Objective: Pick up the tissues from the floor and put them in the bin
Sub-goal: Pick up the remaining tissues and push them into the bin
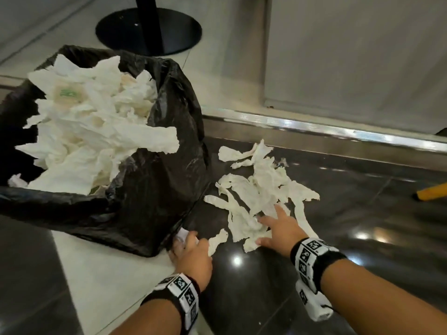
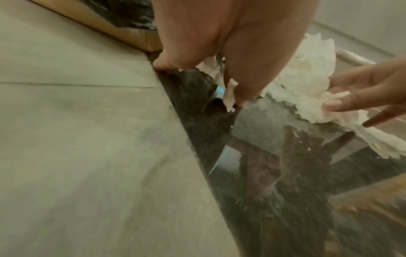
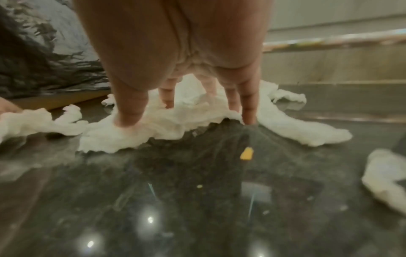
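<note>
A bin lined with a black bag (image 1: pixel 157 180) stands at the left, heaped with white tissues (image 1: pixel 92 122). More torn tissues (image 1: pixel 261 187) lie on the dark glossy floor to its right. My right hand (image 1: pixel 268 224) lies spread on the near edge of that pile, its fingers (image 3: pixel 248 111) straight and pressing into the tissues (image 3: pixel 175 120). My left hand (image 1: pixel 183 240) is at the bin's near corner, fingers curled down, pinching a small tissue scrap (image 2: pixel 229 97). Another strip (image 1: pixel 217 240) lies between the two hands.
A black round table base (image 1: pixel 148 30) stands beyond the bin. A shiny metal threshold strip (image 1: pixel 338 130) runs behind the tissues, below a grey wall panel. A yellow object (image 1: pixel 433 192) lies at the right edge. Pale tiles (image 2: pixel 87 139) adjoin the dark floor.
</note>
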